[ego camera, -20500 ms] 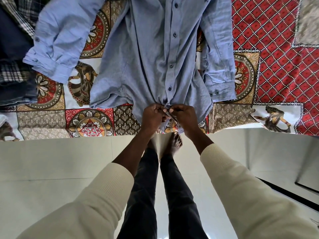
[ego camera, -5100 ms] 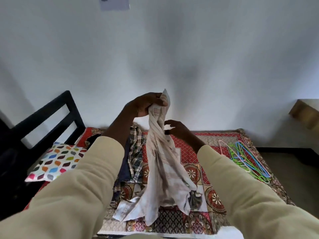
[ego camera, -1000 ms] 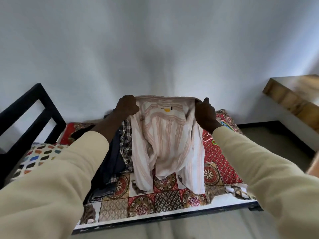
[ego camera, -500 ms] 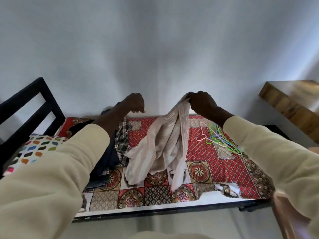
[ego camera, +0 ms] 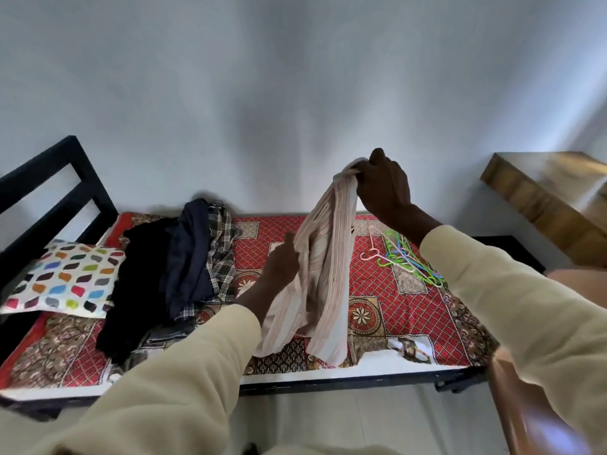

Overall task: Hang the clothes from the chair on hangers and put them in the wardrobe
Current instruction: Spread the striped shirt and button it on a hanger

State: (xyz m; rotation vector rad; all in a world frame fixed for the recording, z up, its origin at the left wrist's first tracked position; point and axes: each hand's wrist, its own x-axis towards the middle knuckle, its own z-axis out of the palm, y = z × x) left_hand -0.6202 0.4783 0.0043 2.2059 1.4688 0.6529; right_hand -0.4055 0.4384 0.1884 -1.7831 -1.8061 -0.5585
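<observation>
Plain grey wall (ego camera: 295, 77), black-framed bed (ego camera: 328, 385)

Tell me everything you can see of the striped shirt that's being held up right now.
The striped shirt is pale cream with fine pinkish stripes and looks like thin woven cloth. It hangs bunched and twisted, not spread out. The right hand grips it at its top, raised above the bed; the left hand touches its left side lower down, though that grip is unclear. Its lower folds reach the patterned bedspread near the front edge. No hanger is in it; the coloured hangers lie apart on its right.
</observation>
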